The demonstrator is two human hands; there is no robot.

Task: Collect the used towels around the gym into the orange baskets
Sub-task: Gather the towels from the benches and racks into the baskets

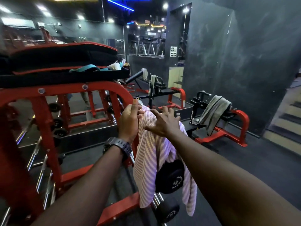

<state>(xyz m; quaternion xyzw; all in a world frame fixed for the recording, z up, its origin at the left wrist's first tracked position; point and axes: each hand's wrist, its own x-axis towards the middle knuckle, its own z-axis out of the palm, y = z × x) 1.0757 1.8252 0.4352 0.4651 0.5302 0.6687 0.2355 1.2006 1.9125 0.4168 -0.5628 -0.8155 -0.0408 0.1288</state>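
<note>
A pink-and-white striped towel hangs over the end of a dumbbell rack, draped past a black dumbbell. My left hand is at the towel's top left edge, fingers apart and touching the cloth. Just above the top of the towel my right hand hovers with its fingers spread wide. A grey towel lies over a bench machine to the right. Two more towels hang on machines further back. No orange basket is in view.
A red rack with dumbbells and barbells fills the left; black pads and a teal strap lie on top. A red-framed bench stands at the right, stairs beyond it. The dark floor lies between.
</note>
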